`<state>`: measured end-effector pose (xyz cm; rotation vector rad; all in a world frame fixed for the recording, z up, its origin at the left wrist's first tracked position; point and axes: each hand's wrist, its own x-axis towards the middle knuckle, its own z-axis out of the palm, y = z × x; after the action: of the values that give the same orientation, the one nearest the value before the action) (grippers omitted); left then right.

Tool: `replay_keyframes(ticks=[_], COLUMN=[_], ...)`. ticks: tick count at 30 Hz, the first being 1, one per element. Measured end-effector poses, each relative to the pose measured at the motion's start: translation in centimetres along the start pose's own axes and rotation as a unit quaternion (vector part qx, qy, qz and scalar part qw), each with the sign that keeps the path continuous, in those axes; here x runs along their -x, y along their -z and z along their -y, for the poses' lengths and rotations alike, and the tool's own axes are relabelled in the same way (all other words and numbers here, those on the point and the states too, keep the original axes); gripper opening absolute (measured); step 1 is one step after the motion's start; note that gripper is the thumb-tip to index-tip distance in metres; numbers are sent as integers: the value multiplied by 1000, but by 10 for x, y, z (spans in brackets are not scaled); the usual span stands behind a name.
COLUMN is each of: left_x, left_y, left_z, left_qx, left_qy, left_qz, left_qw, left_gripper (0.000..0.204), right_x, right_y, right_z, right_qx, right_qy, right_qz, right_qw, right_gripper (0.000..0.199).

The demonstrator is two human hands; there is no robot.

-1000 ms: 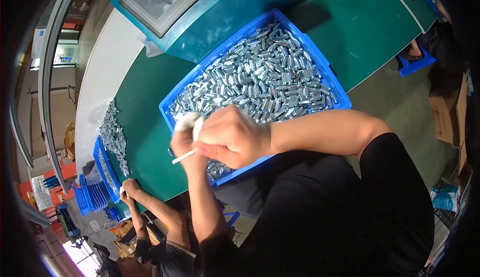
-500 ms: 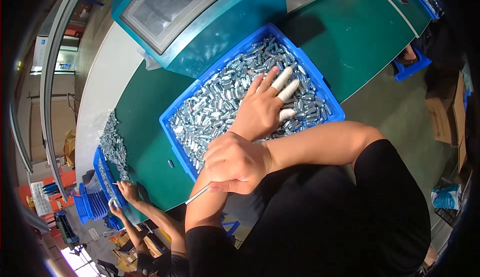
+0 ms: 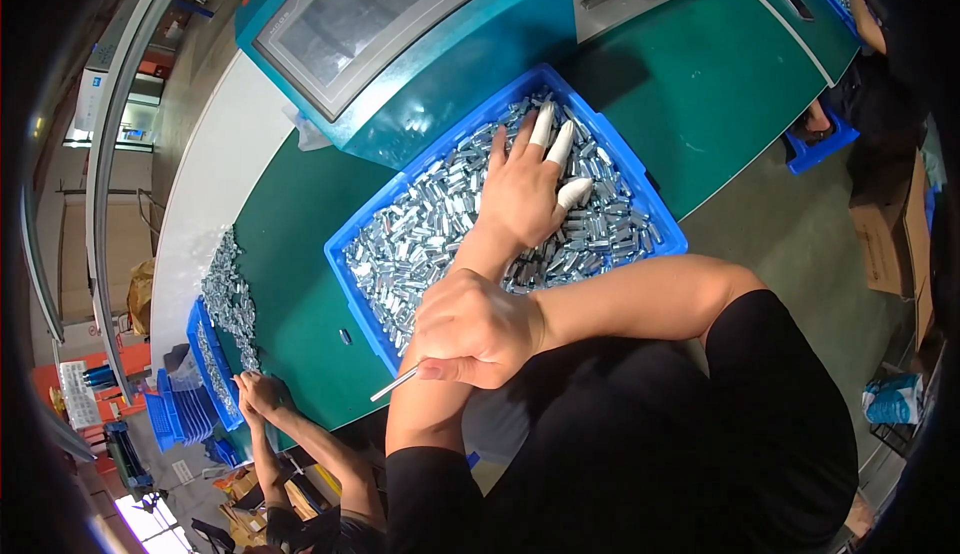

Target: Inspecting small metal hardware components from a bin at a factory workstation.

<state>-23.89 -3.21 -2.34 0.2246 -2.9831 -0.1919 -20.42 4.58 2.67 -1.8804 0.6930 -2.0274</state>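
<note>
My left hand [image 3: 522,186] lies palm down on the small shiny metal pieces [image 3: 410,244] that fill a blue plastic tray [image 3: 362,326]. Its fingers are stretched out and spread; white coverings wrap the thumb and two fingers. Crossed over my left forearm is my right hand [image 3: 470,332], closed in a fist around a thin metal rod [image 3: 393,385]. The rod sticks out toward the lower left, past the thumb. What the palm of my left hand touches is hidden beneath it.
A teal machine with a screen [image 3: 365,29] stands behind the tray on the green table [image 3: 690,84]. One loose metal piece [image 3: 346,336] lies left of the tray. Further left, a co-worker's hands [image 3: 258,394] are beside a metal pile [image 3: 230,289] and a narrow blue tray [image 3: 208,359].
My left hand has shifted a little up and left over the pieces, its fingers pointing farther away. My right hand keeps the rod. The co-worker's hands have come together.
</note>
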Motion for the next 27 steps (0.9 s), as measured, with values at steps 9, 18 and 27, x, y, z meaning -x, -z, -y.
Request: replay_keyframes(ticks=[9,18,27], left_x=[61,183,323], left_y=[15,43,37], left_z=[27,28,100], left_qx=[14,460,14], left_qy=[65,274,516], left_qz=[-11,-95,-237], left_qw=[998,839,823], left_gripper=[71,41,25], right_x=[3,-2,2], right_y=[-8,-1,-5], right_z=[-5,-6,-7], right_qx=[3,-18,-7], right_qy=[-22,-56,-118], right_qz=[-12,25,126], right_qw=[1000,998,985], right_gripper=[32,20,22])
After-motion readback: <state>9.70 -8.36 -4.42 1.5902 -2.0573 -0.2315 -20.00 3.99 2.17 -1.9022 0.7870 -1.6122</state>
